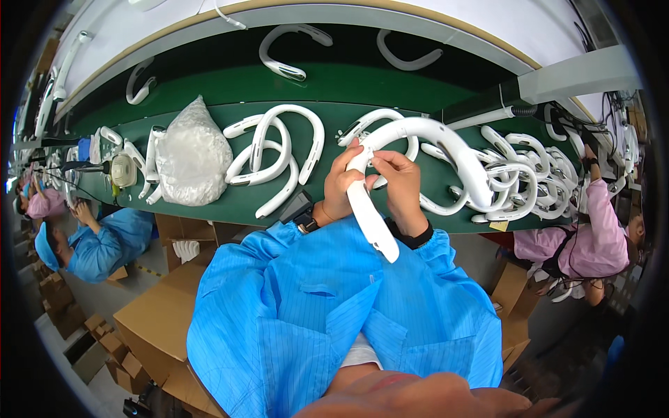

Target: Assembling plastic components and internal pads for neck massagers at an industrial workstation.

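In front of my chest I hold a white, curved neck fan [449, 143], its bend facing away from me and one end hanging down toward my jacket. My left hand [339, 182] is closed round the band left of the bend. The fingertips of my right hand [401, 182] are pinched against the inner side of the same band. Whether they hold some small part there is hidden. Left of my hands, several more neck fans [312, 143] lie overlapping on the green table, and a further heap of neck fans [533, 174] lies to the right.
A clear plastic bag [193, 157] full of small white pieces stands on the green table [279, 97]. Above it runs a shelf edge [418, 15]. Cardboard boxes [157, 320] stand below left. Co-workers in blue [115, 240] and pink [599, 237] sit at either side.
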Available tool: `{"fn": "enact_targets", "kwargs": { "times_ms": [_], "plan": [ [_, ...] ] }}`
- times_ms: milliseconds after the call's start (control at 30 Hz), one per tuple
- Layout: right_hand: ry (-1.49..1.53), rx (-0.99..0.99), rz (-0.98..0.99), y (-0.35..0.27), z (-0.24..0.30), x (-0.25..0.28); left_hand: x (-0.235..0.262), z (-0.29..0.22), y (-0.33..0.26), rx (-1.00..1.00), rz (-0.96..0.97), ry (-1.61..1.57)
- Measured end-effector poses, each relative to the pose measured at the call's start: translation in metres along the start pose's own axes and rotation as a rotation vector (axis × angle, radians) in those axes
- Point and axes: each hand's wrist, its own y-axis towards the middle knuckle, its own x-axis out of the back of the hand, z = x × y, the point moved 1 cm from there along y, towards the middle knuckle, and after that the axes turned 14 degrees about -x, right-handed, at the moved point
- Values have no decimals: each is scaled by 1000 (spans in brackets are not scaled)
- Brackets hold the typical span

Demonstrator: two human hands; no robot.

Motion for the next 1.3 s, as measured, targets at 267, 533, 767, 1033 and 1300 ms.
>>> {"fn": "enact_targets", "kwargs": {
  "times_ms": [267, 533, 767, 1033, 1300],
  "plan": [
    [280, -217, 16, -5, -2, 11, -15, -8, -6, 34, -36, -34],
    [134, -111, 19, -4, 8, 35, -37, -16, 6, 15, -79, -69],
    [516, -172, 194, -12, 16, 30, -50, -26, 2, 34, -85, -90],
    [277, -91, 226, -12, 25, 70, -50, -34, 15, -101, 270, -192],
    [257, -191, 233, -12, 24, 86, -48, -24, 53, 790, 299, -508]
  ]
}}
